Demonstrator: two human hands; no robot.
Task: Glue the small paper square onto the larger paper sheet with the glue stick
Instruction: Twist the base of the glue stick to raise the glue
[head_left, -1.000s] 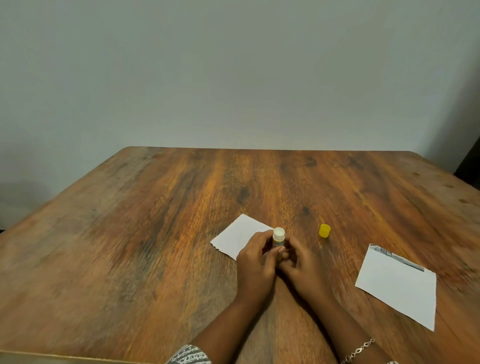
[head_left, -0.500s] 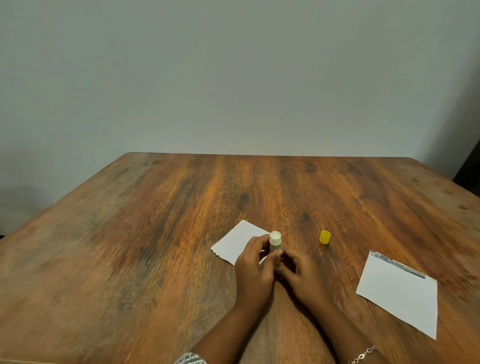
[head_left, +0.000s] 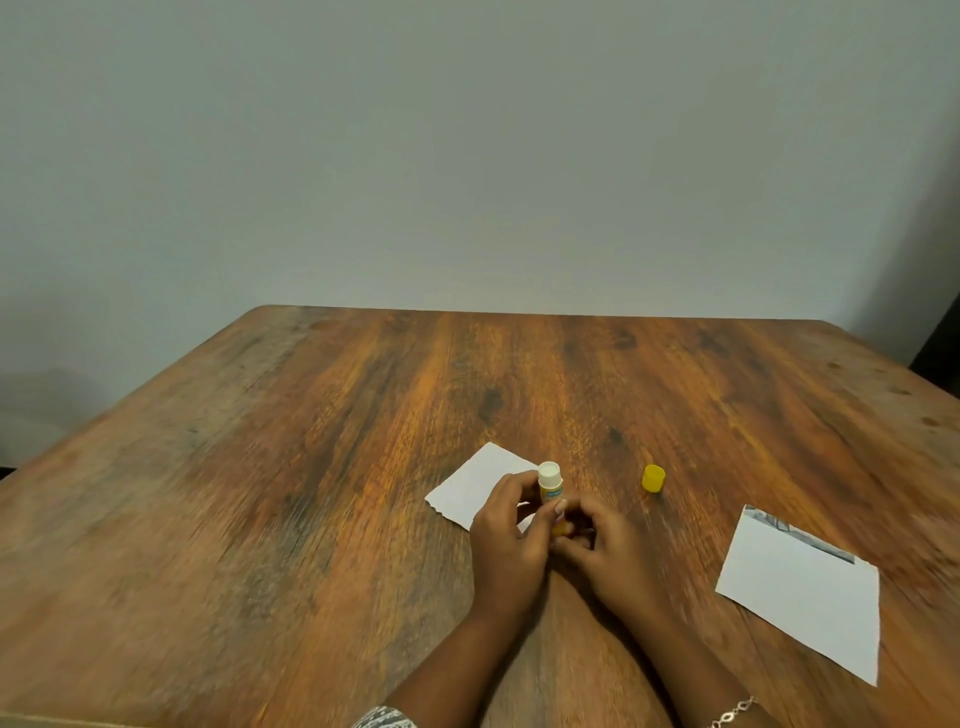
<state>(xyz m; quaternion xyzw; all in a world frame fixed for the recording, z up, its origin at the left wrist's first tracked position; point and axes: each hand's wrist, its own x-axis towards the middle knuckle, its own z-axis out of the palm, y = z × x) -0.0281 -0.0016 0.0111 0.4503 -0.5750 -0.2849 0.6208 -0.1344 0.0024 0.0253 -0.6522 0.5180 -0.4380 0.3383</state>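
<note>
Both hands meet over the wooden surface (head_left: 311, 519), and the glue stick (head_left: 549, 480) stands upright between them, its white tip bare and pointing up. The left hand (head_left: 511, 540) is wrapped around the tube's barrel, fingers curled on the far side and thumb pressed against the near side. The right hand (head_left: 610, 551) is closed on the yellow base of the stick, its fingertips pinching the bottom end just below the left thumb, so the two hands touch there.

Taking the glue stick as the marker: the small paper square (head_left: 478, 486) lies flat just to its left and partly beneath the left hand, one corner pointing away toward the wall (head_left: 467, 156). The yellow cap (head_left: 653, 478) stands by itself on the wood to the right of the stick, near but not touching either hand. Farther right again, well apart from the stick and nearer the person, the larger paper sheet (head_left: 805, 592) lies flat, with a grey printed strip along its far edge.

A thin bracelet (head_left: 735, 711) circles the right wrist, and a patterned sleeve edge (head_left: 384, 718) shows on the left forearm.
</note>
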